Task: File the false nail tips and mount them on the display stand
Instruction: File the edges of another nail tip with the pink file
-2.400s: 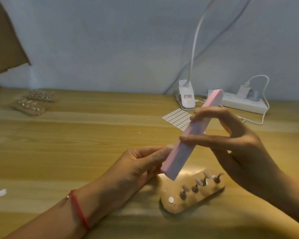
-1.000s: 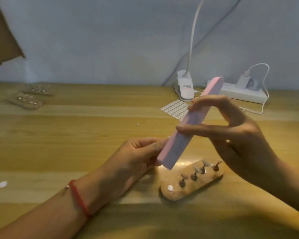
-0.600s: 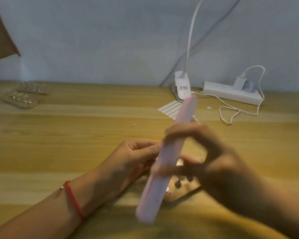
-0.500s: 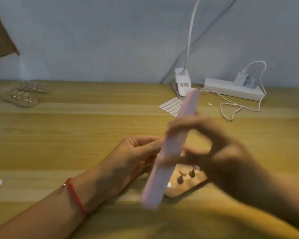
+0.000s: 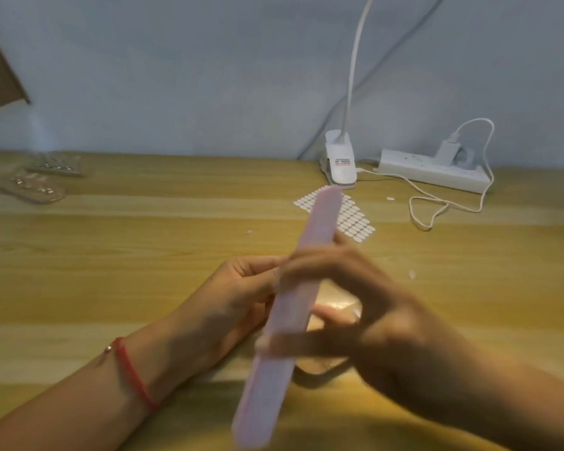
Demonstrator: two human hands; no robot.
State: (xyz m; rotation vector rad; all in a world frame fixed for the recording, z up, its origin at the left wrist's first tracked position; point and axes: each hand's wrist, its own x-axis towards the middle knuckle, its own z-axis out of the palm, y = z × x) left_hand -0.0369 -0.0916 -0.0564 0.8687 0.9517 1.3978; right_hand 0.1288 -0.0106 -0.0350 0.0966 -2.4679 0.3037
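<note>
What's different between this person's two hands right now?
The left hand wears a red bracelet at the wrist; the right hand shows none. The right hand grips the long pink nail file between thumb and fingers; the left hand curls its fingers beside the file, and whatever it may pinch is hidden. The left hand looks sharp, the right hand blurred. Both hover over the wooden table.

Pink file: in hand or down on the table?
In hand. The right hand pinches the pink file between thumb and fingers, tilted steeply above the display stand; blur hides any contact with the left hand.
</note>
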